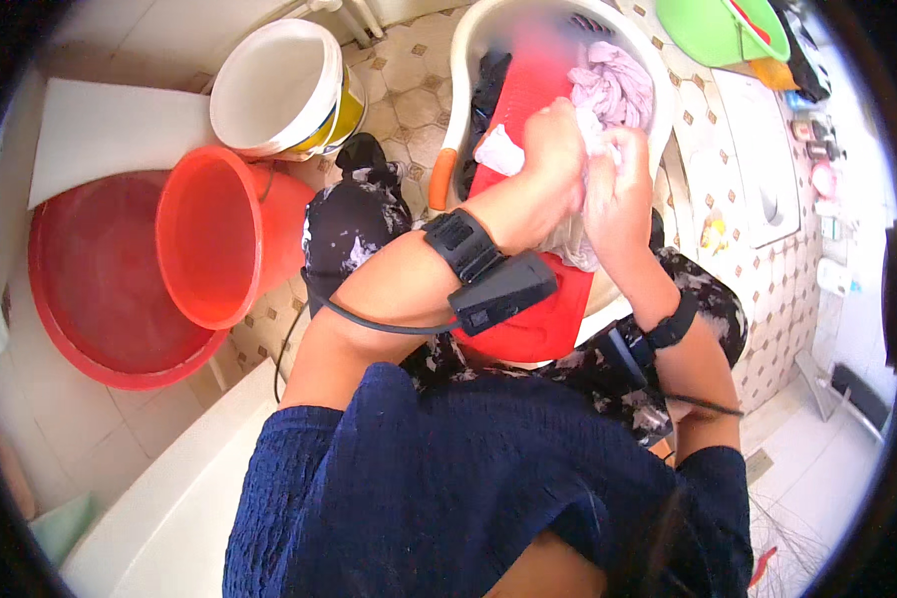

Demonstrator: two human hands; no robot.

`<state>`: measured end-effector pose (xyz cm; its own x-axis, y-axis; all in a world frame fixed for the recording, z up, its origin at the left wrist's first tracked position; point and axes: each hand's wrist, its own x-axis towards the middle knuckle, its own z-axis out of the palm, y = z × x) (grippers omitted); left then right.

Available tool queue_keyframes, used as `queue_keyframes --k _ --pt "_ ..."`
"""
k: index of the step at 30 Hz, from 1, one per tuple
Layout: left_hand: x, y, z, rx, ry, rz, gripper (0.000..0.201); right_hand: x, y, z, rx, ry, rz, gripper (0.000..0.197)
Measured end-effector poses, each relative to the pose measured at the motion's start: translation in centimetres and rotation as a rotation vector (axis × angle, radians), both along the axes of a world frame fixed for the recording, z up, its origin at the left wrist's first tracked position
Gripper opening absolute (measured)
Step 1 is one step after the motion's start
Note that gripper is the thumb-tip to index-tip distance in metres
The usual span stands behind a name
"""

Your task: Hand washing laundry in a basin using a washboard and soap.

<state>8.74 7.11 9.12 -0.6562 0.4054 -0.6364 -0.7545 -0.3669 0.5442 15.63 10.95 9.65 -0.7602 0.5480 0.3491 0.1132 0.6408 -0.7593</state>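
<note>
A red washboard (pixel 538 321) leans inside a white tub (pixel 460 95) between my knees. Over the board, both hands are closed on a wet-looking pale cloth (pixel 590 128). My left hand (pixel 554 154) makes a fist around it, and a white end sticks out on the left side. Right beside it, my right hand (pixel 620 194) grips the same cloth with curled fingers. More of the fabric hangs below the hands against the board. A lilac bundle of cloth (pixel 618 85) lies in the tub at the far right; whether it joins the gripped piece I cannot tell. Dark cloth (pixel 490 85) sits left of the board.
An orange-red bucket (pixel 209 239), a white bucket (pixel 274 88) and a wide red basin (pixel 100 279) stand at the left. At the far right are a green basin (pixel 703 30) and a floor toilet (pixel 762 169). Bottles (pixel 819 130) line the right wall. Cables run from both wrist bands.
</note>
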Motion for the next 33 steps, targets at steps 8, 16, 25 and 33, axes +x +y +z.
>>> queue_keyframes --k 8,16,25,33 --pt "2.1 0.1 0.6 -0.130 0.280 -0.091 0.031 -1.0 4.7 -2.8 -0.179 -0.147 -0.065 0.016" --pt "-0.5 -1.5 1.9 0.351 -0.087 -0.182 0.049 -0.9 6.7 1.8 -0.486 -0.361 0.285 0.027" --pt "1.4 -0.7 -4.4 0.354 -0.260 0.074 0.038 -1.4 0.7 2.0 -0.155 -0.068 0.295 0.019" --pt "0.1 -1.2 -2.7 0.116 -0.041 -0.075 0.040 0.4 -0.5 0.0 0.016 0.088 0.239 0.017"
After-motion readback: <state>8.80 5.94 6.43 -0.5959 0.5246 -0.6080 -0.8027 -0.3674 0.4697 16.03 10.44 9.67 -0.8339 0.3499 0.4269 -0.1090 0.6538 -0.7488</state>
